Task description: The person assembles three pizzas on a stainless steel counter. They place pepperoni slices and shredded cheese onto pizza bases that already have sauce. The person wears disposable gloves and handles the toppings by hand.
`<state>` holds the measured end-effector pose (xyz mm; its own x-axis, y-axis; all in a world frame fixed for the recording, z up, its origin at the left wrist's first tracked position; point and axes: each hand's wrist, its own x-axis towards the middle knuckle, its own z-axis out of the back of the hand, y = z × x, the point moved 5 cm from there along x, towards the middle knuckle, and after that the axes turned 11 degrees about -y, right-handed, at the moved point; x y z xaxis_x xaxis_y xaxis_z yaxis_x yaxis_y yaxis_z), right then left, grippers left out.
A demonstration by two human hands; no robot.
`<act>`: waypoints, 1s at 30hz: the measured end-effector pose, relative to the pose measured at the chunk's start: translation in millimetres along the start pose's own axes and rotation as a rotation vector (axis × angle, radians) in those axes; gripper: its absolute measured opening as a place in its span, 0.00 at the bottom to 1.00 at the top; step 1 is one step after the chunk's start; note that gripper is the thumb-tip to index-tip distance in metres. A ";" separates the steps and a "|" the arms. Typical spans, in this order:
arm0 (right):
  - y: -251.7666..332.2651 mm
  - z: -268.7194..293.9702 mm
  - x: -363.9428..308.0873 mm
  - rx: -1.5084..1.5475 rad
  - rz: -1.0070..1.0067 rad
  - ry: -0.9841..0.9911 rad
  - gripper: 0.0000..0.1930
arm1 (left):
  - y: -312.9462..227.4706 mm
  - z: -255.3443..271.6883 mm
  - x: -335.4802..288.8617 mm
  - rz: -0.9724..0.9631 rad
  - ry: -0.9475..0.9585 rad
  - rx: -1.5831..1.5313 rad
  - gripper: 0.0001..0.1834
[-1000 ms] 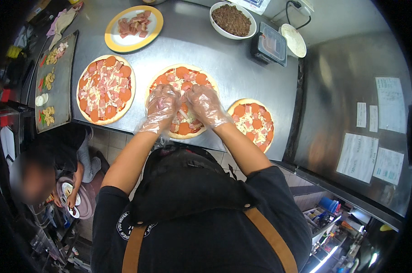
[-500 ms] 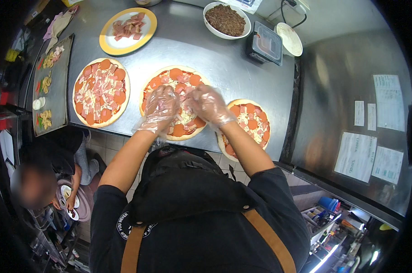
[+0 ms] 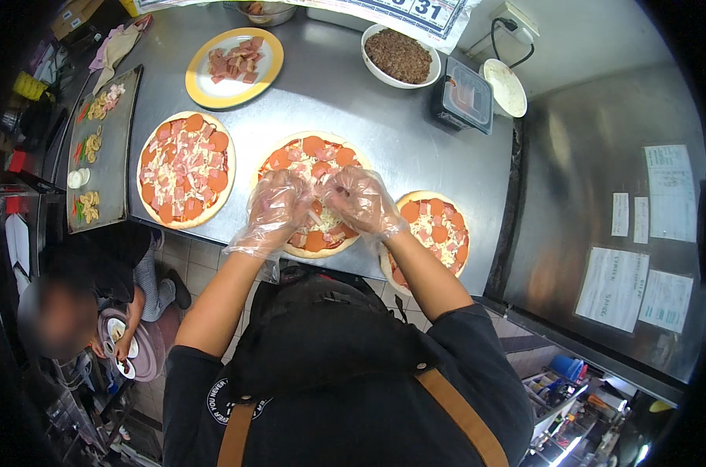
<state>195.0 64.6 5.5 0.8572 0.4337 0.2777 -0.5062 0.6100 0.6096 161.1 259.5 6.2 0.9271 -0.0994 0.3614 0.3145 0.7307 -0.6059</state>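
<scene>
Both my hands wear clear plastic gloves and hover close together over the middle pizza (image 3: 315, 162), which is topped with pepperoni and ham bits. My left hand (image 3: 277, 208) sits over its near left part with fingers curled. My right hand (image 3: 362, 201) is over its near right part, fingers pinched on a pale strip of topping. A larger topped pizza (image 3: 184, 168) lies to the left. A smaller one (image 3: 438, 230) lies to the right at the counter's near edge.
On the steel counter (image 3: 384, 124) stand a yellow-rimmed plate of ham pieces (image 3: 234, 65), a white bowl of minced meat (image 3: 399, 56), a black scale (image 3: 463, 96) and a dark tray of vegetables (image 3: 96, 148). A person (image 3: 65, 311) crouches at the lower left with a plate.
My hands have drawn back toward the near edge of the middle pizza and come closer together. The view has shifted slightly.
</scene>
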 end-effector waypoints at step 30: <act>-21.1 38.2 -22.5 -0.129 -0.294 -0.019 0.09 | -14.8 0.6 -62.4 -0.176 0.159 0.097 0.10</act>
<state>190.0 16.7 14.7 0.9694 0.2150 0.1181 -0.2436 0.7871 0.5667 98.5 255.3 -7.0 0.8825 -0.3306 0.3347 0.4603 0.7532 -0.4698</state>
